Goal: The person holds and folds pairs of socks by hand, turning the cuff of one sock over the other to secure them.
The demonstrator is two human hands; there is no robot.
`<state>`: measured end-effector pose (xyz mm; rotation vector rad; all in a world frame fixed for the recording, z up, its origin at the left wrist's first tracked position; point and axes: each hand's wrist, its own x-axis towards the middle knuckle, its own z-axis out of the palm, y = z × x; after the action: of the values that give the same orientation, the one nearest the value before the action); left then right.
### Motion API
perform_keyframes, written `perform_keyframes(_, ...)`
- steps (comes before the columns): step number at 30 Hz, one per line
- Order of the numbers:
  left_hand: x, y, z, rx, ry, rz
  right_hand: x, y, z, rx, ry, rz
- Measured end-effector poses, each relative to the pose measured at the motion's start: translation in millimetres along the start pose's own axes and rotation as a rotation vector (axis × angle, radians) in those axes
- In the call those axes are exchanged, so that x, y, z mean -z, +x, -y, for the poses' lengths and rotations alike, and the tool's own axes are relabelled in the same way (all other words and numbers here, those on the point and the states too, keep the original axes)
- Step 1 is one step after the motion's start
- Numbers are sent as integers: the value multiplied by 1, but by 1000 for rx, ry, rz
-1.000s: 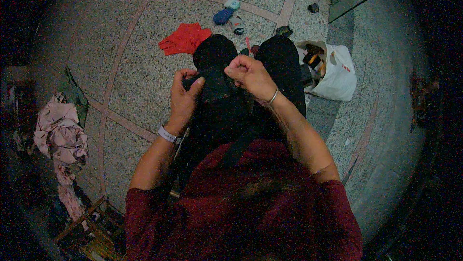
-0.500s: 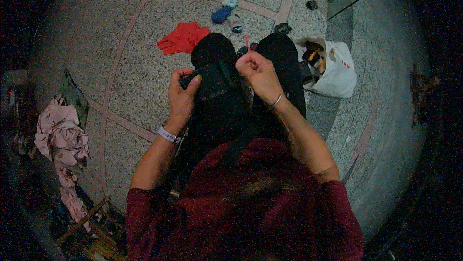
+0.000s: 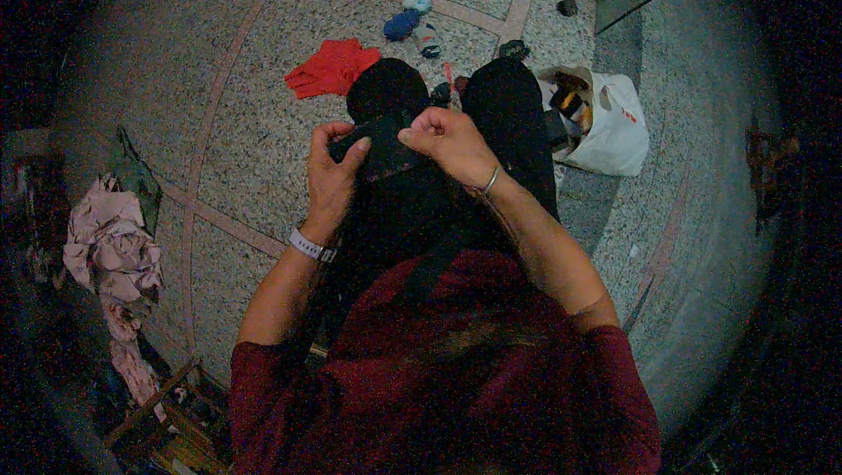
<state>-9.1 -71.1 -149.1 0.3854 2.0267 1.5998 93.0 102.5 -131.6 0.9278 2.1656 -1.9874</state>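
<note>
A dark piece, seemingly cloth (image 3: pixel 386 152), lies over my left thigh, hard to tell from my black trousers. My left hand (image 3: pixel 330 172) has its edge pinched between thumb and fingers. Close over the piece's right side is my right hand (image 3: pixel 453 149), thumb and fingertips pressed together. Whatever sits in that pinch, if anything, is too small to make out. Between my knees, on the floor, show a thin red item (image 3: pixel 448 74) and a small dark lump (image 3: pixel 441 93).
Red cloth (image 3: pixel 333 69) lies beyond my left knee. Blue (image 3: pixel 402 26) and pale bundles (image 3: pixel 417 4) sit farther off. Right of my knees stands a white bag (image 3: pixel 617 128) with items inside. Crumpled pinkish paper (image 3: pixel 114 238) and a wooden frame (image 3: pixel 153 405) are at left.
My right hand has moved left and slightly nearer to me, from between the knees to over the dark piece. My left hand stays about where it was.
</note>
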Motion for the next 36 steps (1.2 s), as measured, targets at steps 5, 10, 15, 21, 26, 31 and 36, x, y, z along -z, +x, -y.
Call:
perform_keyframes(5,-4,-2,-7,25,-49,-6,-7,6,-7,185,73,-109)
perform_keyframes(10,-3,5,10,9,-9,-47,-22,8,-18,261,-167,-345)
perform_keyframes(15,-2,8,18,-15,42,-62,-19,5,-32,213,-180,-304)
perform_keyframes(21,2,1,4,-326,197,-168,-6,-4,16,600,-471,-477)
perform_keyframes(26,1,-5,16,-483,523,293,-24,-11,-2,645,-885,2)
perform_keyframes(31,12,-10,11,-487,516,423,-4,-14,-18,611,-774,88)
perform_keyframes(36,18,-4,-1,-343,308,460,14,3,-16,712,-441,73)
